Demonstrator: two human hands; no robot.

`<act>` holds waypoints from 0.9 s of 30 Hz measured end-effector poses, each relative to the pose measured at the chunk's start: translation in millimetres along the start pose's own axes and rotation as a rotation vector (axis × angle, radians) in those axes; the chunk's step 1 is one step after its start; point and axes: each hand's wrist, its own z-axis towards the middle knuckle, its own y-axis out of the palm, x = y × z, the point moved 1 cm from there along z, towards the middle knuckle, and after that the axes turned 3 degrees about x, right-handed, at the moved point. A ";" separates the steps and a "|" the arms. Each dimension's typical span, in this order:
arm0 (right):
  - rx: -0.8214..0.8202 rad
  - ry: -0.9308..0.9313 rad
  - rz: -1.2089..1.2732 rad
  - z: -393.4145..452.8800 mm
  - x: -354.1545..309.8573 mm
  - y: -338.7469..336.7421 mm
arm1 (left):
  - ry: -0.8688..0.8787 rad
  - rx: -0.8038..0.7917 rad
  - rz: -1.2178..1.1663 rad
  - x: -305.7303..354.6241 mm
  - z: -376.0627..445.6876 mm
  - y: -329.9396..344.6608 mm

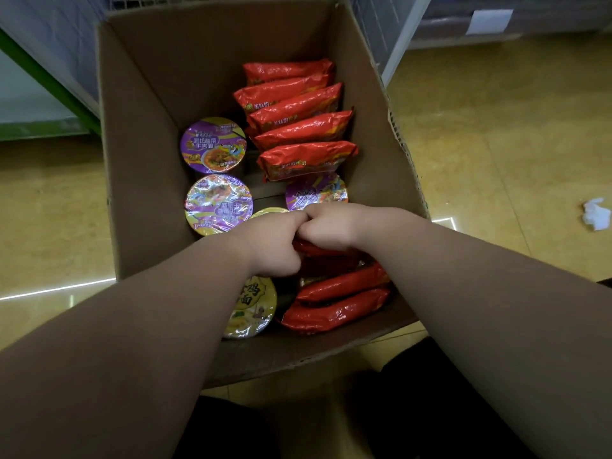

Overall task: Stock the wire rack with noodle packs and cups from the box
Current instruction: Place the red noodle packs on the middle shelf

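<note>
An open cardboard box (142,167) stands on the floor below me. Along its right side lie several red noodle packs (299,130) in a row, with more red packs (337,306) at the near end. Purple-lidded noodle cups (213,144) and a yellow-lidded cup (251,306) stand along the left side. My left hand (271,243) and my right hand (331,226) are side by side inside the box, fingers curled down, both gripping the top of a red noodle pack (311,250). Most of that pack is hidden under my hands.
The white wire rack (374,31) rises just behind the box at the top right. A green-edged shelf (39,81) stands to the left. A crumpled white paper (596,213) lies on the yellow floor at the right.
</note>
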 end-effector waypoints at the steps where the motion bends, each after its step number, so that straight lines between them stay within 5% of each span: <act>1: -0.013 -0.013 0.049 -1.4 0.4 -4.4 | -0.009 0.013 -0.014 -0.2 -0.7 -4.1; 4: -0.050 -0.080 -0.028 -5.5 2.2 -16.8 | -0.032 0.055 -0.026 -4.7 -0.1 -19.4; 11: 0.147 -0.166 -0.146 -5.6 -1.4 -36.9 | -0.102 0.127 -0.207 -19.3 -2.9 -64.7; 15: 0.292 -0.146 -0.051 -4.1 -4.5 -38.5 | -0.137 0.412 -0.370 -29.4 -7.2 -78.8; 18: 0.456 -0.111 0.097 -1.4 -7.6 -28.6 | -0.381 0.694 -0.493 -37.4 -5.3 -93.9; 20: 0.556 -0.135 0.142 -1.1 -12.4 -21.2 | -0.662 0.615 -0.816 -39.1 -6.2 -100.4; 22: 0.645 -0.207 0.116 0.4 -18.1 -11.6 | -0.832 0.361 -1.227 -34.8 -9.6 -98.0; 27: 0.696 -0.378 0.110 8.4 -19.3 3.5 | -0.684 0.229 -1.437 -32.0 -11.8 -91.8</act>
